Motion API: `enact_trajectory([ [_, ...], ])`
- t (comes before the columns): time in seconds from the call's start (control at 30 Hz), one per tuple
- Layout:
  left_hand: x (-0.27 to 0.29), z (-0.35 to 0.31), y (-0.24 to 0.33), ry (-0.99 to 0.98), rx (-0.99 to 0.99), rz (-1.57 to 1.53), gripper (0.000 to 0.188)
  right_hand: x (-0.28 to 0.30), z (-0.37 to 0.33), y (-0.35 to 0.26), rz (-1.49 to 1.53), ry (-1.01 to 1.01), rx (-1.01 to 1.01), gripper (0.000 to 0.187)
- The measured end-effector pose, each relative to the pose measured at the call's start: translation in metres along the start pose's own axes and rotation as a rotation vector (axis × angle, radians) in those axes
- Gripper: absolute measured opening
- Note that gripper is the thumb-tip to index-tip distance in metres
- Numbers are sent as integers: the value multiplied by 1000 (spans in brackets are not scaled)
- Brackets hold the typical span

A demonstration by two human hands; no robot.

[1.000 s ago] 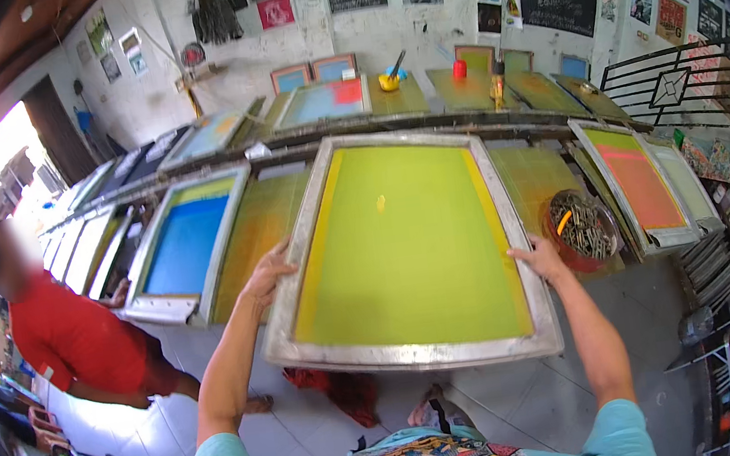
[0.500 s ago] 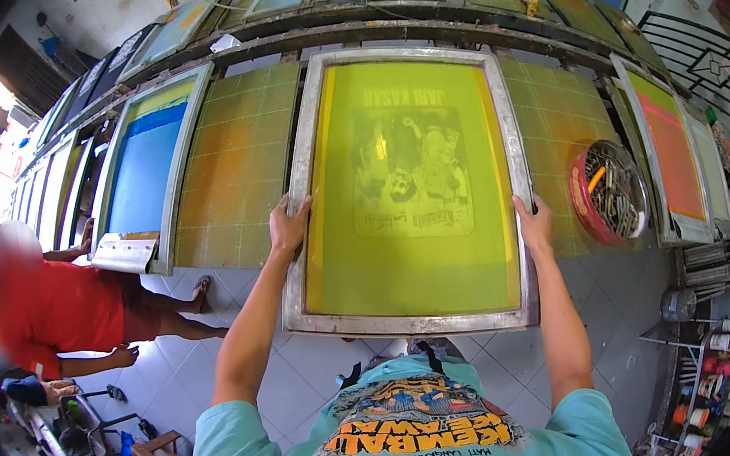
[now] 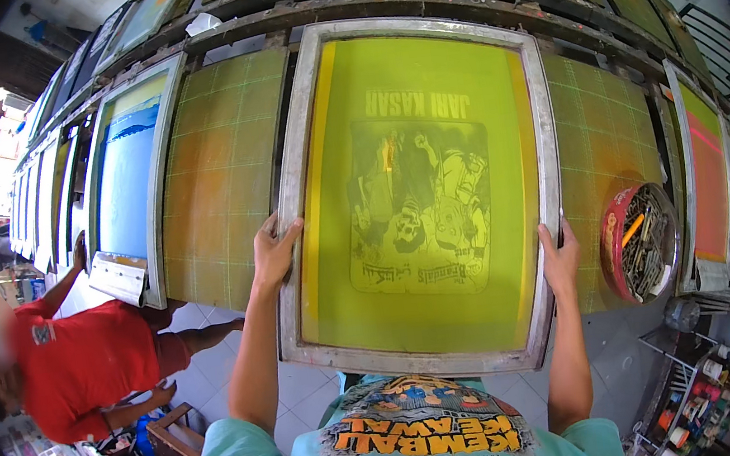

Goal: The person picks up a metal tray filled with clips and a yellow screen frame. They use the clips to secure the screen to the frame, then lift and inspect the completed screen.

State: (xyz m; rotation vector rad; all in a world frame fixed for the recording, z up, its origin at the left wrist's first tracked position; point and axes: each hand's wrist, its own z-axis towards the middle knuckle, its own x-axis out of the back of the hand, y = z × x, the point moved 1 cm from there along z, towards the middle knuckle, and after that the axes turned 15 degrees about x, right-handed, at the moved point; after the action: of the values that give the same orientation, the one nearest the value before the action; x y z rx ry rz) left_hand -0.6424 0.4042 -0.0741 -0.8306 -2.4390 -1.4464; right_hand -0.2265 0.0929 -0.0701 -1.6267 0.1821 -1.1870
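A large silk-screen frame, with a pale metal border and yellow-green mesh, is held in front of me over the printing table. Its mesh carries a dark picture of figures and some upside-down lettering. My left hand grips the left rail, thumb on the near face. On the right rail my right hand is closed, its fingers partly hidden behind the metal. Gridded, orange-stained printing boards lie on the table to either side of the frame.
A red round tin of metal pieces sits on the right-hand board. A blue-meshed screen leans at left, where a person in red stands. At far right is a pink-and-green screen. Long rails run behind.
The screen frame and both hands appear larger and a little lower, with the frame's near edge closer to me. At left, the person in red has shifted and reaches toward the blue screen.
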Motion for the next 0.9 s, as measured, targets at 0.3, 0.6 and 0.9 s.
enact_trajectory([
  [0.3, 8, 36, 40, -283, 175, -181, 77, 1, 23, 11, 134, -94, -119, 69],
  [0.6, -20, 115, 95, -240, 131, -108, 70, -22, 93, -11, 150, -73, -155, 53],
  [0.9, -26, 115, 118, -196, 182, -118, 57, -17, 122, 13, 186, 7, -264, 65],
])
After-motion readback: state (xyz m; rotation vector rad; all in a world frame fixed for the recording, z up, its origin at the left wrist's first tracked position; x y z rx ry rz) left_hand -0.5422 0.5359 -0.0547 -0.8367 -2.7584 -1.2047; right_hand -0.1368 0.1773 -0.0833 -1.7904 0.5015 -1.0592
